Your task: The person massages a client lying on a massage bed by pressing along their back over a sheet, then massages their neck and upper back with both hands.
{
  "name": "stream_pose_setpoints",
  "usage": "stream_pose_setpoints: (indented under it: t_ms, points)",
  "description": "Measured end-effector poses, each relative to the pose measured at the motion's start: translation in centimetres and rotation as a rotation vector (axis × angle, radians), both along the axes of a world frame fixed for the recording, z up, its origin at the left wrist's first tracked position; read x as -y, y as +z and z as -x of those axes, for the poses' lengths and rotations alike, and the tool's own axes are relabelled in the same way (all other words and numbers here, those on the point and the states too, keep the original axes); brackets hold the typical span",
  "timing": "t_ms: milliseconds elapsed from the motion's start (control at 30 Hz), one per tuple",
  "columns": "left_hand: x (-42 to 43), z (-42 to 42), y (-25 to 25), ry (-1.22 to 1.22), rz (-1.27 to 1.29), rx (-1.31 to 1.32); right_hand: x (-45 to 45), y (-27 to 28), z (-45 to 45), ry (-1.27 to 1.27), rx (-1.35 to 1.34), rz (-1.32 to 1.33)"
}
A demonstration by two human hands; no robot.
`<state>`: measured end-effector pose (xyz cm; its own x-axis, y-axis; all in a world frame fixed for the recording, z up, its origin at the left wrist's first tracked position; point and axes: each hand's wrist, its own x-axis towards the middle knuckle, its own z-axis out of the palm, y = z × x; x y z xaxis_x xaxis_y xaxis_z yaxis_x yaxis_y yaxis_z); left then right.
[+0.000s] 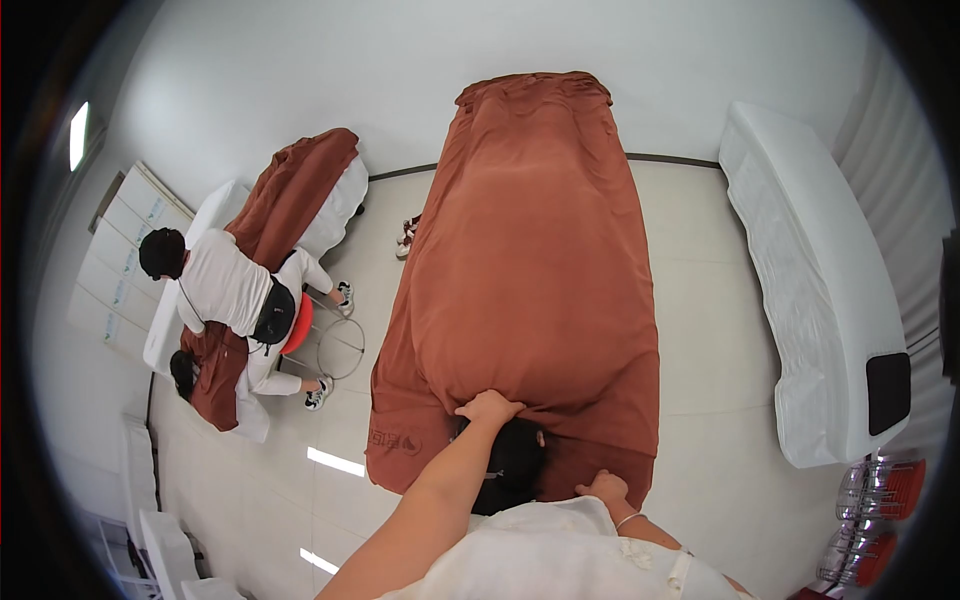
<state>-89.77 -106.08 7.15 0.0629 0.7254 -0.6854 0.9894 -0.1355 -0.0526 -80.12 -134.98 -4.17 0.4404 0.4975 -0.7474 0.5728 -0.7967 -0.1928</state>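
Note:
A person lies under a reddish-brown sheet [535, 270] on a massage bed, dark-haired head [515, 455] at the near end. My left hand [490, 408] is curved over the covered neck just beyond the head, thumb to the left and fingers to the right. Beside the head, on the brown cover near the bed's lower right corner, rests my right hand [605, 487]. Its fingers are slightly bent and hold nothing that I can see. My white top hides part of the bed's near edge.
At left, a co-worker [220, 280] on a red stool [298, 325] leans over another person under a brown sheet. A white-covered bed [810, 270] with a dark pad [888, 393] stands at right. Red stools [890, 490] are stacked at lower right. Shoes [407, 237] lie beside my bed.

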Motion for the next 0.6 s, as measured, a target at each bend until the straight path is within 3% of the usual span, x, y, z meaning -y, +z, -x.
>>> stream_pose_setpoints:
  t_ms: [67, 233, 433, 600]
  points:
    - [0.2, 0.3, 0.2, 0.029, 0.03, 0.007, 0.1, -0.3, 0.0, 0.014, -0.001, -0.021]
    - [2.2, 0.4, -0.8, 0.17, -0.284, 0.112, 0.1, -0.5, -0.1, 0.017, -0.012, -0.029]
    - [0.6, -1.2, -0.9, 0.174, -0.141, 0.026, 0.2, -0.5, -0.2, 0.025, -0.019, -0.053]
    - [1.2, -2.4, -2.0, 0.198, -0.223, -0.072, 0.2, -0.1, -0.4, 0.033, 0.0, -0.035]
